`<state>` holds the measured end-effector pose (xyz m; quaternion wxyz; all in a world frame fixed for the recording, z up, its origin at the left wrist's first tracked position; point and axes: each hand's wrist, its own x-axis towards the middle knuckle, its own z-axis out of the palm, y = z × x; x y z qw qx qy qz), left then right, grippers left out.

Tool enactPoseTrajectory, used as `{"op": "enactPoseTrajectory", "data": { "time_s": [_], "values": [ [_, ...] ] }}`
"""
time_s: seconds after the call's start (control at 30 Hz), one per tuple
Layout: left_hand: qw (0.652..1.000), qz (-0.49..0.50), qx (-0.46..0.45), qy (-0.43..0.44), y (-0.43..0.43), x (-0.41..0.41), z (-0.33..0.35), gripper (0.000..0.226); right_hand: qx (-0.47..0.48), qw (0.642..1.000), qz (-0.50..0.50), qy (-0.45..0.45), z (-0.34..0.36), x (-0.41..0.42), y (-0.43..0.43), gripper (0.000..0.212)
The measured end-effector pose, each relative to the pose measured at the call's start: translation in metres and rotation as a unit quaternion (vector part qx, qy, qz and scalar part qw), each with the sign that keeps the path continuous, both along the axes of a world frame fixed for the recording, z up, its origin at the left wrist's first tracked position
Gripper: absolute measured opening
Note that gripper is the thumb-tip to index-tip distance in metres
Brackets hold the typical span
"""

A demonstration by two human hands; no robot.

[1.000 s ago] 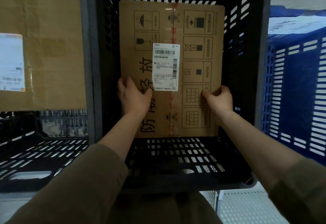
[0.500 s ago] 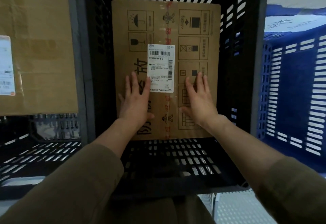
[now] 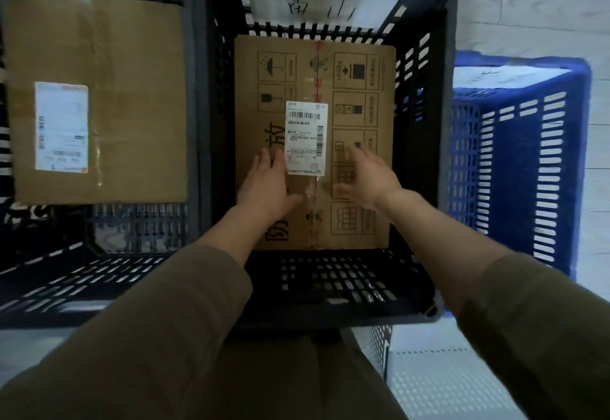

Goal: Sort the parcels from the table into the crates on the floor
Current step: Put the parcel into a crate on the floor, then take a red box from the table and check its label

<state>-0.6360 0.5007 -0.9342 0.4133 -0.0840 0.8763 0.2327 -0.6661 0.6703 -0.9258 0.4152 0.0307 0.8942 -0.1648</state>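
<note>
A black slatted crate [image 3: 444,155] fills the middle of the view, seen from straight above. A second black crate [image 3: 49,274] stands against it at nine o'clock, and a blue crate [image 3: 515,172] stands at three o'clock. A large cardboard box [image 3: 132,96] covers the far part of the left crate's floor, with a white label [image 3: 61,125] near its nine o'clock edge.

The parcel [image 3: 350,115], a flat brown carton printed with handling symbols, lies on the floor of the middle crate. It is pushed toward the twelve o'clock wall, so bare slats show at six o'clock. A handwritten paper sheet [image 3: 317,6] hangs on that far wall.

Both forearms, in olive sleeves [image 3: 165,337], reach in from six o'clock. The left hand [image 3: 267,185] lies over the parcel's near half at about seven o'clock of its centre, fingers straight and together, gripping nothing. The right hand [image 3: 369,181], blurred, is at about five o'clock with fingers spread and also grips nothing. Whether either palm touches the cardboard cannot be told.

A white shipping label [image 3: 306,138] sits at the parcel's centre, its lower left corner just beside the left hand's fingertips.
</note>
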Motion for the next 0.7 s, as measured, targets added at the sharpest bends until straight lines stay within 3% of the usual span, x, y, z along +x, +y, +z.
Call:
{"op": "enactPoseTrajectory", "data": {
  "time_s": [0.2,0.53,0.7],
  "values": [
    [0.988,0.133,0.078,0.023,-0.029,0.012,0.123,0.07,-0.045,0.998,0.016,0.037,0.13,-0.004,-0.027,0.058],
    [0.947,0.295,0.102,0.08,-0.095,0.054,0.342,0.086,-0.117,0.99,0.061,0.044,0.33,-0.007,-0.088,0.067],
    [0.902,0.385,0.102,0.165,-0.117,0.089,0.434,0.064,-0.182,0.97,0.145,0.072,0.428,0.005,-0.13,0.07]
  ]
}}
